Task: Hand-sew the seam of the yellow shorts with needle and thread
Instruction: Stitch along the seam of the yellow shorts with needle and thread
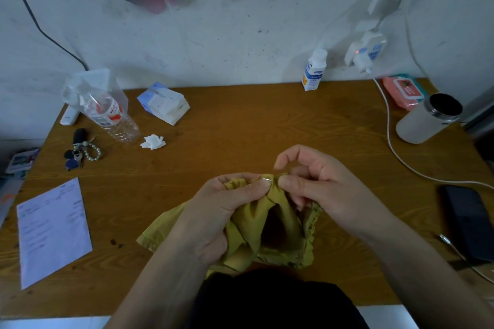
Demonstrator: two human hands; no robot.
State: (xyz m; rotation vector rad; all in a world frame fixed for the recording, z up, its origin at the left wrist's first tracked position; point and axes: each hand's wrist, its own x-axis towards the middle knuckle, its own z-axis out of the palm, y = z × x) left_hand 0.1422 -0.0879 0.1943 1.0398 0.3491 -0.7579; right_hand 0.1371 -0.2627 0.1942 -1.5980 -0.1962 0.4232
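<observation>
The yellow shorts [278, 227] are bunched up over the near edge of the wooden table [240, 125], just in front of my body. My left hand [222, 211] grips a gathered fold of the fabric, its thumb pressed on top of the seam. My right hand [315, 181] pinches the fabric right beside that thumb, thumb and forefinger together, the other fingers curled above. The needle and thread are too small to make out; they may be hidden between the fingertips.
A sheet of paper [53, 230] lies front left, with keys [80, 152], a plastic bottle [107, 109], a crumpled tissue [153, 141] and a tissue pack [164, 105] behind. At the right are a white tumbler [427, 119], a charging cable [393, 141] and a phone [467, 222].
</observation>
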